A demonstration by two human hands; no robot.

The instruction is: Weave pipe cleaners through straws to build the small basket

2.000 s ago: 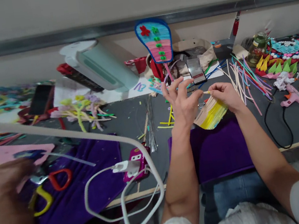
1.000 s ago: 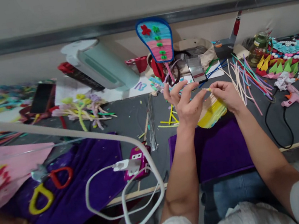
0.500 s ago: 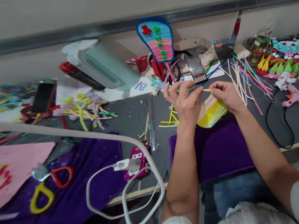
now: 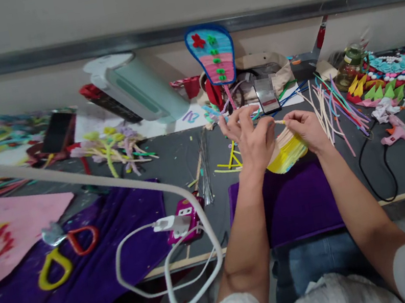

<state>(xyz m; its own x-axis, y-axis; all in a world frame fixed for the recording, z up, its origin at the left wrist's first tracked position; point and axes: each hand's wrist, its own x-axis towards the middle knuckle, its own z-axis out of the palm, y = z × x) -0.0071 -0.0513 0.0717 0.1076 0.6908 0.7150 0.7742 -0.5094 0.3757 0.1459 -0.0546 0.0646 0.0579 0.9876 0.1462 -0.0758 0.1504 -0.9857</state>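
My left hand point(image 4: 249, 138) is closed, with thumb and forefinger pinched at one end of a thin pale pipe cleaner point(image 4: 279, 122); its other fingers curl loosely. Opposite it, my right hand point(image 4: 306, 129) pinches the same strand near a yellowish bit. Right below the fingers hangs a curved piece point(image 4: 288, 156) built from yellow and pale-pink strips, partly hidden by my hands. Under my forearms lies a purple cloth point(image 4: 296, 203). Left of my left hand are several short yellow pipe cleaners point(image 4: 233, 161).
A pink glue gun point(image 4: 397, 132) with a black cord lies at the right, beside loose coloured pipe cleaners point(image 4: 342, 102). At the left are scissors point(image 4: 65, 247), a looped white cable point(image 4: 196, 276) and a magenta power strip point(image 4: 184, 216). A paddle-shaped decoration point(image 4: 213, 56) stands behind.
My left hand's fingers have shifted slightly around the strand. My right hand keeps its pinch in nearly the same place. Little else differs.
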